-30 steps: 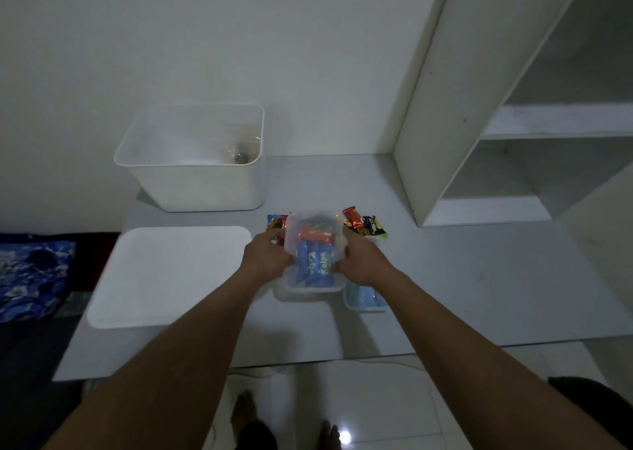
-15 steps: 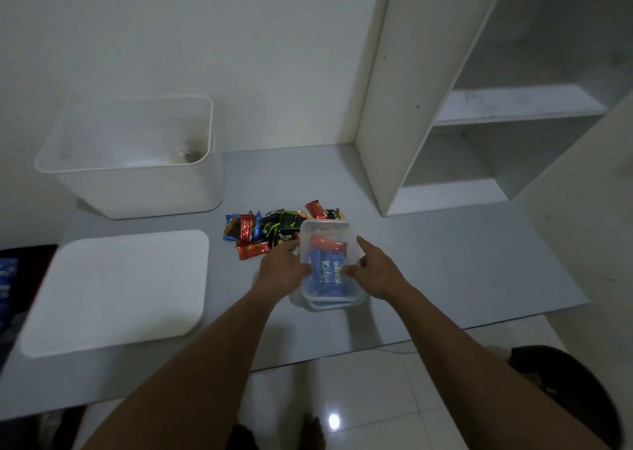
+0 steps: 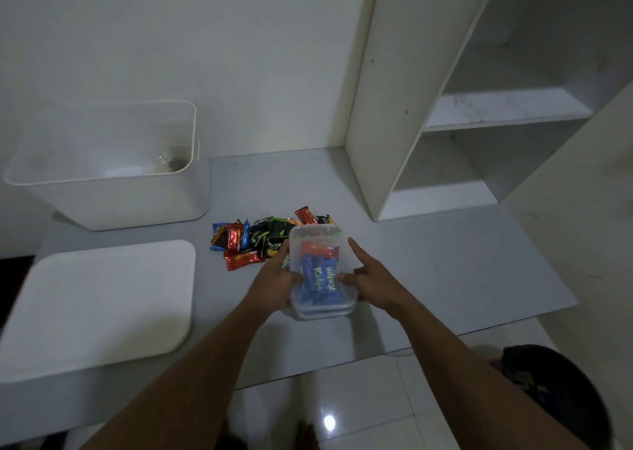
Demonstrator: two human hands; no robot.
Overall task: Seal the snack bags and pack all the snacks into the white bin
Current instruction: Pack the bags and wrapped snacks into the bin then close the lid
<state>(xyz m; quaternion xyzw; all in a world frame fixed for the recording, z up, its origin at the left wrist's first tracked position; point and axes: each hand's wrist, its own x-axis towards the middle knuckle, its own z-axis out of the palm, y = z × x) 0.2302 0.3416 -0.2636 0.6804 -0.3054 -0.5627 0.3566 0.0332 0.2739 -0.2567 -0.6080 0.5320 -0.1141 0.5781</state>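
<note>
Clear plastic container [image 3: 318, 271]: smooth, translucent. Wrappers [image 3: 253, 240] behind it: glossy foil. White bin [image 3: 113, 196] and lid [image 3: 99, 302]: matt plastic. Table [image 3: 428, 271]: smooth, faint sheen. Floor tiles [image 3: 342, 412]: glossy.

We log a clear lidded plastic box [image 3: 320, 271] holding blue and red snack packets. Loose foil-wrapped snacks [image 3: 255, 240] lie behind it. An open white plastic bin [image 3: 113, 192] stands far left.
</note>
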